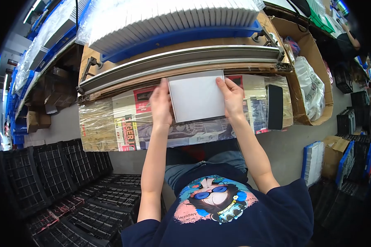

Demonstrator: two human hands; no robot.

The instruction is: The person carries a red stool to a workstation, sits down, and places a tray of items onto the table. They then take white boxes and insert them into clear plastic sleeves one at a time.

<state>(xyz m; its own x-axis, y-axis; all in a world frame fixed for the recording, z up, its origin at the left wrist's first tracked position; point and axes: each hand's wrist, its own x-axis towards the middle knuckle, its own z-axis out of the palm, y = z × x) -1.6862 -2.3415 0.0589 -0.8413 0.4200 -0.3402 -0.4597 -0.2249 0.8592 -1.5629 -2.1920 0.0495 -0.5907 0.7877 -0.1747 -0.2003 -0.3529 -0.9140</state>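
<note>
A flat white box (197,97) with thin raised edges lies over the tape-covered front of the table, in front of a long metal bar (181,59). My right hand (232,95) grips its right side, the thumb on the top face and the fingers around the edge. Along the box's left side is my left hand (160,103), its fingers smeared by motion. Whether those fingers press on the box or sit just beside it, I cannot tell.
Behind the bar, a blue tray (181,40) carries a long row of upright white pieces (173,24). A black phone (275,107) lies at the table's right, beside a cardboard box (327,101) with plastic bags (307,82). Black crates (45,173) stand at lower left.
</note>
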